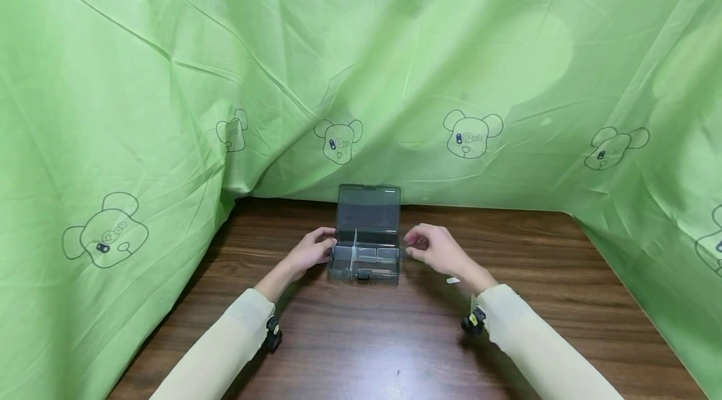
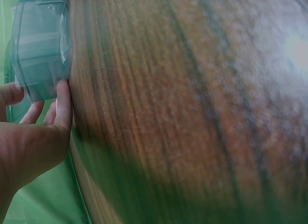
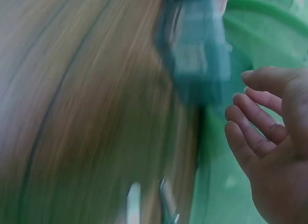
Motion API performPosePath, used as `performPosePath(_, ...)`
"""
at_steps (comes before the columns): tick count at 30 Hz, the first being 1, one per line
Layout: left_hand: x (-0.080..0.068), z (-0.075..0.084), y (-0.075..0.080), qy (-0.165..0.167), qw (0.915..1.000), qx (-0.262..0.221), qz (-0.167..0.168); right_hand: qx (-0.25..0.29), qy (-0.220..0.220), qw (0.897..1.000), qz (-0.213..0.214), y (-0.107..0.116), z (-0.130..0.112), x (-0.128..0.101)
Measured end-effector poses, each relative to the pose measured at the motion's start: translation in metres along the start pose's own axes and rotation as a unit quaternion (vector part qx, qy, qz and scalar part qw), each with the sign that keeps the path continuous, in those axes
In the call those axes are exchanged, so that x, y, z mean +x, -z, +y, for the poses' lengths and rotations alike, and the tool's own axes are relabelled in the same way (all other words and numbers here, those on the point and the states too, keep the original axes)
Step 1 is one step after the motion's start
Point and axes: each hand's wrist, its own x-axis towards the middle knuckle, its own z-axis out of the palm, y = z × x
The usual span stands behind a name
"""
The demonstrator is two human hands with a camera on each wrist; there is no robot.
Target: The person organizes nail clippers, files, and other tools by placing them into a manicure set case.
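A clear grey plastic divided box (image 1: 364, 262) sits on the wooden table with its lid (image 1: 369, 209) raised at the back. Thin dividers split it into several compartments, and a small pale strip lies in the front right one. My left hand (image 1: 312, 251) holds the box's left end, thumb at the upper edge and fingers along the side, as the left wrist view also shows (image 2: 36, 137). Just off the right end is my right hand (image 1: 437, 248). Its fingers are loosely bent and apart in the right wrist view, with nothing seen between them.
A small white piece (image 1: 453, 280) lies on the table below my right wrist. The right wrist view shows a blurred pale strip (image 3: 134, 204) and a shiny metal object (image 3: 167, 202), its kind unclear. A green curtain (image 1: 395, 74) hangs behind and along both sides.
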Motion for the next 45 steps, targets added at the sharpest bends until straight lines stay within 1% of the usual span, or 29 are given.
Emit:
performPosePath(4, 0.000, 0.001, 0.000, 0.001, 1.0000, 0.000, -0.001, -0.011, -0.034, 0.999, 0.011, 0.012, 0.024, -0.011)
performPosePath(8, 0.001, 0.001, 0.000, 0.001, 1.0000, -0.003, 0.002, -0.017, -0.062, 0.998, 0.016, 0.022, 0.042, -0.020)
performPosePath(13, 0.001, 0.000, 0.000, 0.000, 1.0000, 0.003, 0.004, -0.039, -0.075, 0.996, 0.028, 0.029, 0.063, -0.029)
performPosePath(18, 0.001, -0.001, -0.001, -0.001, 1.0000, 0.002, 0.004, -0.055, -0.082, 0.995, 0.006, 0.032, 0.076, -0.036)
performPosePath(22, 0.002, -0.002, -0.001, -0.002, 1.0000, 0.003, 0.004, -0.061, -0.084, 0.995, -0.008, 0.032, 0.081, -0.040)
performPosePath(28, 0.002, -0.003, 0.000, -0.004, 0.9999, 0.009, 0.005, -0.075, -0.077, 0.994, -0.010, 0.026, 0.084, -0.040)
performPosePath(32, 0.002, -0.004, 0.001, -0.003, 0.9999, 0.011, 0.004, -0.086, -0.075, 0.993, -0.014, 0.023, 0.083, -0.041)
performPosePath(40, 0.002, -0.001, 0.000, -0.004, 1.0000, 0.006, 0.001, -0.090, -0.071, 0.993, -0.010, 0.019, 0.079, -0.042)
performPosePath(45, 0.002, -0.002, 0.000, -0.002, 1.0000, 0.004, 0.000, -0.085, -0.078, 0.993, -0.011, 0.017, 0.074, -0.044)
